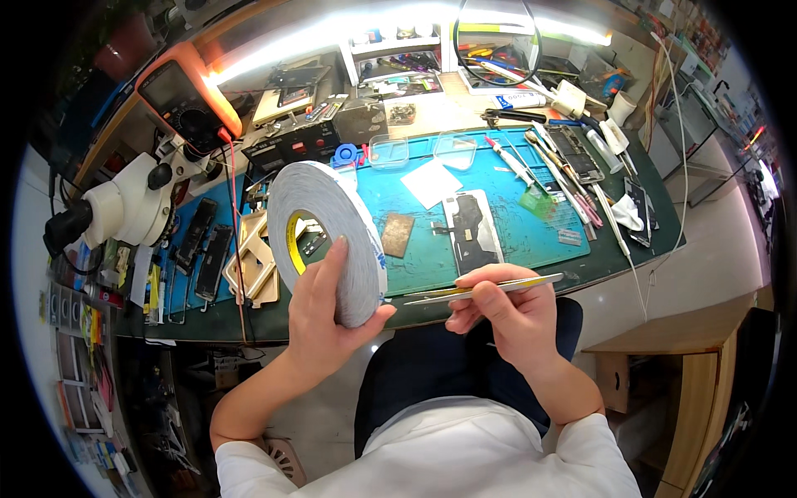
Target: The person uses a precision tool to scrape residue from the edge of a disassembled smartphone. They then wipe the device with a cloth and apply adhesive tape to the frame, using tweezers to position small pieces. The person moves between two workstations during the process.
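My left hand [322,309] grips a large grey roll of tape [353,241] with a yellow core, held upright above the bench's front edge. In my right hand [513,314] is a pair of metal tweezers [531,283], held level with the thin tips pointing left toward the roll's lower edge. A gap seems to lie between tips and roll. Beyond my right hand a phone screen part [475,228], white-edged with a dark back, lies on the blue mat [540,242]. A small brown square plate [398,235] and a white paper square [431,183] lie near it.
An orange multimeter [187,100] and a white microscope [124,203] stand at the left. Phone frames [253,261] lie behind the roll. Two clear trays [454,150] sit at the mat's back. Several pens and tools [564,178], with an opened phone [574,153], crowd the right.
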`<state>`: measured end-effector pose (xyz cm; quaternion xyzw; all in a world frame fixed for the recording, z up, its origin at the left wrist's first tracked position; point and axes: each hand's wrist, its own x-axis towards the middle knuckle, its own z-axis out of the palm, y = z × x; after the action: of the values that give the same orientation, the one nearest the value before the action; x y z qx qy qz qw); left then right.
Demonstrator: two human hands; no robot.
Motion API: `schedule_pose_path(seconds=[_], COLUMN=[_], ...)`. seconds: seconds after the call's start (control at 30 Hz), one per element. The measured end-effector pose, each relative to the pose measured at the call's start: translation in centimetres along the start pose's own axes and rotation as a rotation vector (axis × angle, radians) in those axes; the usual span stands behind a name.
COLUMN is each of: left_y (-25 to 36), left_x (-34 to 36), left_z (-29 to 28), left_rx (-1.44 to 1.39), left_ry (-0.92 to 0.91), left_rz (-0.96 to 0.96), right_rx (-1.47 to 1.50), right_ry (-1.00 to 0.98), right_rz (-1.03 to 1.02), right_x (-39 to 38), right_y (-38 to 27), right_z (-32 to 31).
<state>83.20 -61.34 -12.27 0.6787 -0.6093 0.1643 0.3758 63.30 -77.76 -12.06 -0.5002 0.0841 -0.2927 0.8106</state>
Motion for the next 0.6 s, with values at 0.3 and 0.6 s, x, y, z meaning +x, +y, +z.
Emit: schedule_pose_path(seconds=[0.3,0.6], left_y=[0.0,0.3], left_x=[0.19,0.22], left_z=[-0.19,-0.45], left_rx=[0.016,0.033], left_ry=[-0.006,-0.018], left_rz=[0.028,0.019], right_rx=[0.056,-0.032], right_ry=[-0.028,-0.001], right_rz=[0.027,0.004], right_x=[0.44,0.5], right_y=[0.43,0.63], right_z=[0.53,0.91])
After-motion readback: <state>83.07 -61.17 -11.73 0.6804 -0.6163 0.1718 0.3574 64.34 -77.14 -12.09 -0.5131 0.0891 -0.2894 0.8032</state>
